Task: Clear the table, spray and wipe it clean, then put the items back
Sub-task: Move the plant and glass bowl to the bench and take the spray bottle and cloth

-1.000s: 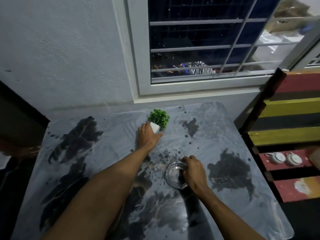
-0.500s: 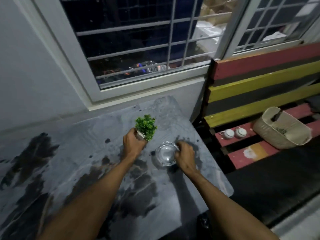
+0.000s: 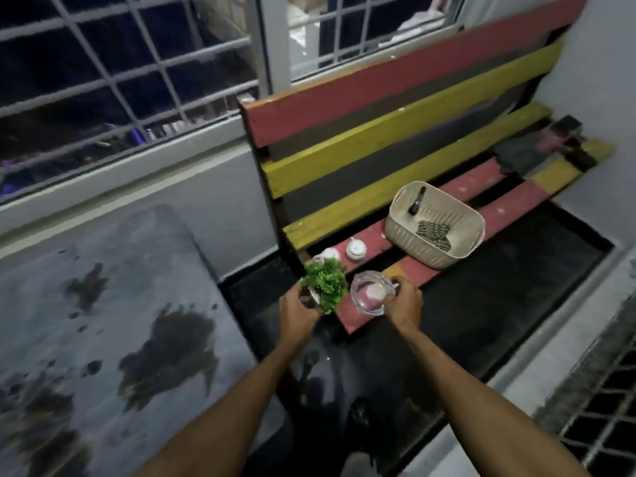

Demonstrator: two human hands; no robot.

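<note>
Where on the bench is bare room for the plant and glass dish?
Free: front red slat between right hand and basket; slats between basket and dark cloth. Crowded: near end, around the two white jars.

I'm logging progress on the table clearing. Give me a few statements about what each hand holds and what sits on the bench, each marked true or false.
1. The left hand holds the small green plant. True.
2. The right hand is empty. False: it grips the clear glass dish.
3. The basket stands on the table. False: it stands on the striped bench.
4. Two small white jars sit on the bench near the basket. True.
</note>
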